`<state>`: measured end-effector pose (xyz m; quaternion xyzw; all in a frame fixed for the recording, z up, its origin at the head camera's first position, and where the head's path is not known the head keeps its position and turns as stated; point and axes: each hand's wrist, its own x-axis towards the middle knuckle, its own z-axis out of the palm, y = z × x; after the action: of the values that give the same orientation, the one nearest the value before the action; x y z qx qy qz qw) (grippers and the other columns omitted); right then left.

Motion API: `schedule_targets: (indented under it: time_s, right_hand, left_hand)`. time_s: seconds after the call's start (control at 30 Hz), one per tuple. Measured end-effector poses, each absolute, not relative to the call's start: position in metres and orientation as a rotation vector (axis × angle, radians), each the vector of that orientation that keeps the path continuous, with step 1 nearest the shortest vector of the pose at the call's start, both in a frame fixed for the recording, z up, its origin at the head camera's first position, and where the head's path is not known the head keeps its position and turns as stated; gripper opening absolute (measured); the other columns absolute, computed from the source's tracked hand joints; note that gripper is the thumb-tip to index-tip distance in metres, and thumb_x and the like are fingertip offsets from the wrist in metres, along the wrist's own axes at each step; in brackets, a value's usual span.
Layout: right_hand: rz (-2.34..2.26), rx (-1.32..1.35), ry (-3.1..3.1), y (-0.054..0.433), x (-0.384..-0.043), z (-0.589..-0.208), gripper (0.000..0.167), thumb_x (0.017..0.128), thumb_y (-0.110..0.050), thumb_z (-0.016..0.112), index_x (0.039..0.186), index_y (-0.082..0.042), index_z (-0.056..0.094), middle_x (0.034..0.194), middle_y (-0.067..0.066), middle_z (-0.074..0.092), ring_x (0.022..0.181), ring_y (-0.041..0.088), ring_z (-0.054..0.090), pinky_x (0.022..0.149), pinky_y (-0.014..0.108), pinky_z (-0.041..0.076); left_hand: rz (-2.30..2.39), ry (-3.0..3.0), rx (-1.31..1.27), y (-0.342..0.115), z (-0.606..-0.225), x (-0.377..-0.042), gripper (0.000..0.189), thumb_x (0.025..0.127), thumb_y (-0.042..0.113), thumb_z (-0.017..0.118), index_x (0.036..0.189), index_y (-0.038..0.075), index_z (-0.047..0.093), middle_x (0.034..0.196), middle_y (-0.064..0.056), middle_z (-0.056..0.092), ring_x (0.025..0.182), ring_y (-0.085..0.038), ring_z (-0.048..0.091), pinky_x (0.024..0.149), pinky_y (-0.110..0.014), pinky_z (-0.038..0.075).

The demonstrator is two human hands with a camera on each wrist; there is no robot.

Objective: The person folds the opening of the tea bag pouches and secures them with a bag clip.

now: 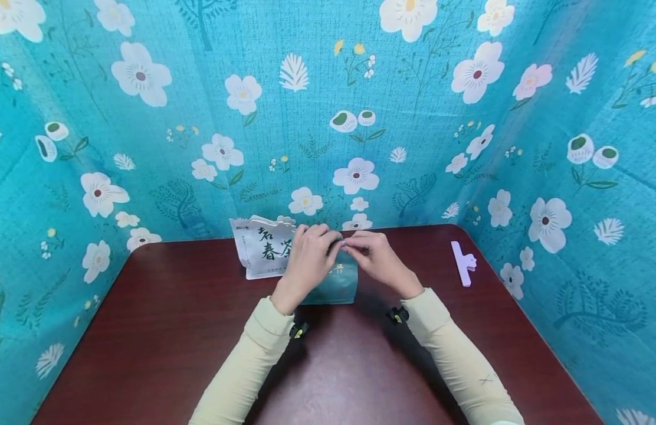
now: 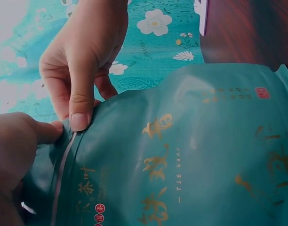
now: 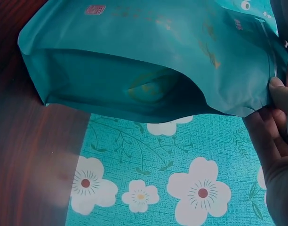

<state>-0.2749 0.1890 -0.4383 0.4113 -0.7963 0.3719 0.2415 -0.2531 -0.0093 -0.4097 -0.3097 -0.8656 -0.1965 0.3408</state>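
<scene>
A green tea pouch [image 1: 335, 286] with gold characters stands on the table under both hands. Its mouth has a pale zip strip [image 2: 64, 165], seen in the left wrist view. My right hand [image 1: 378, 260] pinches the mouth at one corner, the thumb lying on the zip strip. Beside it my left hand [image 1: 312, 254] holds the same top edge, its fingertip close to the right thumb; part of its grip is out of sight. In the right wrist view the pouch's side gusset bulges outward, and the right thumb [image 3: 278, 92] presses near the strip's end.
A white tea pouch [image 1: 253, 251] with dark characters stands behind and left of the green one, partly covered by the left hand. A lilac clip [image 1: 462, 264] lies at the table's right. Flowered blue cloth [image 1: 317, 130] hangs around the dark red table [image 1: 163, 330].
</scene>
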Motion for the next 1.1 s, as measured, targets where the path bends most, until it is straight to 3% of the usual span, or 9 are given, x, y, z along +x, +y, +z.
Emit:
schedule_targets:
  time_s: [0.27,0.7,1.1]
  right_hand:
    - [1.178,1.007,-2.133,0.182,-0.275,-0.447,0.017,0.089,0.000,0.075,0.105,-0.004,0.079,0.095,0.009,0.076,0.077,0.015,0.074,0.068,0.023,0.059]
    - [1.120,0.997,-2.033,0.180,-0.276,-0.446,0.013,0.086,0.001,0.078,0.097,-0.004,0.081,0.084,0.007,0.075,0.068,0.013,0.071,0.063,0.018,0.056]
    - [1.086,0.987,-1.996,0.181,-0.281,-0.451,0.014,0.085,0.004,0.078,0.097,-0.002,0.080,0.084,0.008,0.076,0.070,0.015,0.071,0.065,0.017,0.056]
  left_hand:
    - [-0.526,-2.249,-0.793,-0.012,-0.413,-0.253,0.012,0.095,0.022,0.073,0.098,0.013,0.079,0.084,-0.001,0.069,0.076,-0.018,0.062,0.068,-0.034,0.040]
    - [-0.479,-2.198,-0.795,-0.025,-0.413,-0.252,0.012,0.094,0.021,0.074,0.103,0.013,0.078,0.087,-0.002,0.070,0.080,-0.021,0.063,0.069,-0.035,0.043]
    - [-0.654,-2.228,-0.772,-0.046,-0.413,-0.247,0.018,0.093,0.011,0.075,0.109,0.004,0.075,0.092,-0.008,0.068,0.082,-0.024,0.063,0.074,-0.037,0.054]
